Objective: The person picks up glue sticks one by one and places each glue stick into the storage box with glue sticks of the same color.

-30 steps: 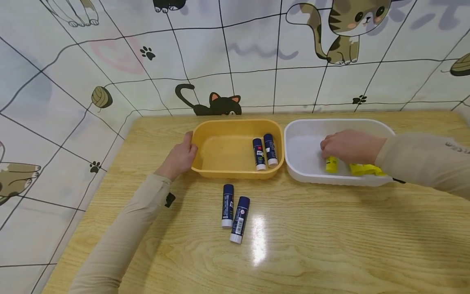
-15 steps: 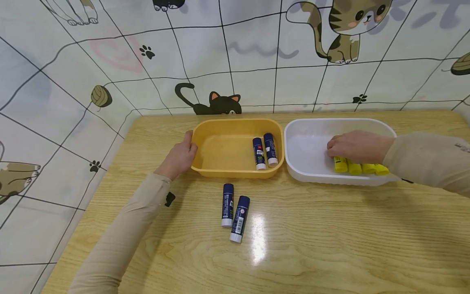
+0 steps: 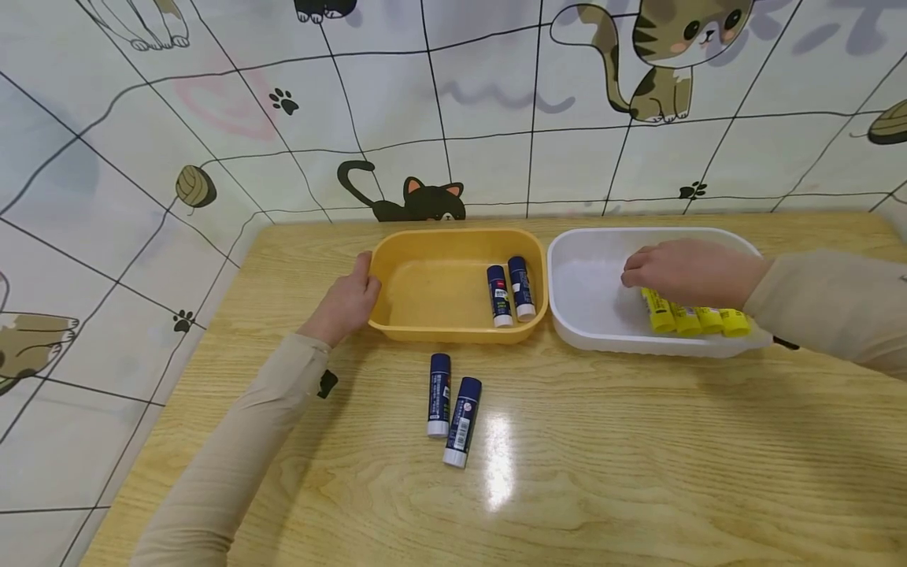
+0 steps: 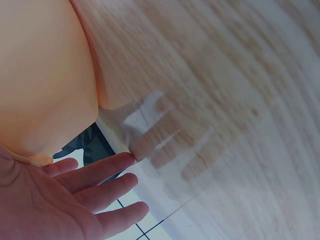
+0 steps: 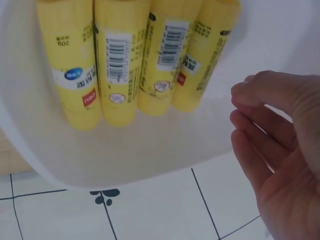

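My left hand (image 3: pixel 345 305) rests against the left end of the yellow tray (image 3: pixel 425 337); in the left wrist view its fingers (image 4: pixel 107 192) extend loosely beside the tray's corner. Two blue glue sticks (image 3: pixel 499 297) lie at the right end of that tray. Over the white tray (image 3: pixel 588 339), my right hand (image 3: pixel 690 272) holds nothing, its fingers slightly bent and apart from the sticks in the right wrist view. Several yellow glue sticks (image 5: pixel 117 60) lie side by side in the white tray, their far ends hidden by the hand in the head view.
Two more blue glue sticks (image 3: pixel 439 396) lie on the wooden table (image 3: pixel 602 457) in front of the yellow tray. The trays stand side by side near the back edge, before a wall covering (image 3: pixel 496 118) with cat drawings.
My right hand pushed the leftmost yellow glue stick rightward against the others, then let go and rose slightly. The left hand has stayed at the yellow tray.
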Tool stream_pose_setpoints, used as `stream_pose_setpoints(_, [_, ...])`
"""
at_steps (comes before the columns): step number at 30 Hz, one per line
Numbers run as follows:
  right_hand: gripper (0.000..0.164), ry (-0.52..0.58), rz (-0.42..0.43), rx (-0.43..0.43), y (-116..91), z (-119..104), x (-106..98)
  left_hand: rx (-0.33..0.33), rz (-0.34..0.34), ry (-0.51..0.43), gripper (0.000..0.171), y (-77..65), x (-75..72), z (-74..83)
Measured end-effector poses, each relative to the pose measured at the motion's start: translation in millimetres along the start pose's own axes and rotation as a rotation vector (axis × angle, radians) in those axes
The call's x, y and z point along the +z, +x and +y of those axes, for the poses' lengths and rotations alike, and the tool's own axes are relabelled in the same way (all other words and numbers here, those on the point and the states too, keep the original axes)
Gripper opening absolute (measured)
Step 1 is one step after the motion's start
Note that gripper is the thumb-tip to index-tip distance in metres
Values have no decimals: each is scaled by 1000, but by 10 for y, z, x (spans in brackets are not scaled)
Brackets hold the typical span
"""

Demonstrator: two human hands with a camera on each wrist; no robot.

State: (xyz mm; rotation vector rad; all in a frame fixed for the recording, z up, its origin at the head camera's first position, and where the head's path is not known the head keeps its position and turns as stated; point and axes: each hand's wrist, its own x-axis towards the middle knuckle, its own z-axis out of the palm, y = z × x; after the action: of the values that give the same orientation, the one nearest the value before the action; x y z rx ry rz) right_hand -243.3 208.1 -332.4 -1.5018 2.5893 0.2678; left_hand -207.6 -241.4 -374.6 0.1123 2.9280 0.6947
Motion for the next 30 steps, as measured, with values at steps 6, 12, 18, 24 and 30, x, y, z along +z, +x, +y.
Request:
stream_pose_setpoints(6, [28, -38, 22, 30, -13, -66, -114, -5, -1, 10, 47, -5, -1, 0])
stream_pose_setpoints(12, [32, -105, 114, -35, -7, -323, -274, 0, 10, 11, 47, 0, 5, 0])
stream_pose_setpoints(18, [35, -179, 194, -112, 21, -644, -340, 7, 30, 13, 45, 3, 14, -16])
stream_pose_setpoints(24, [40, -216, 273, -189, 20, -937, -329, 35, 54, 28, 47, 4, 5, -10])
stream_pose_setpoints(30, [35, -244, 283, -254, 52, -1190, -282, 46, 76, 57, 51, 7, 7, -6])
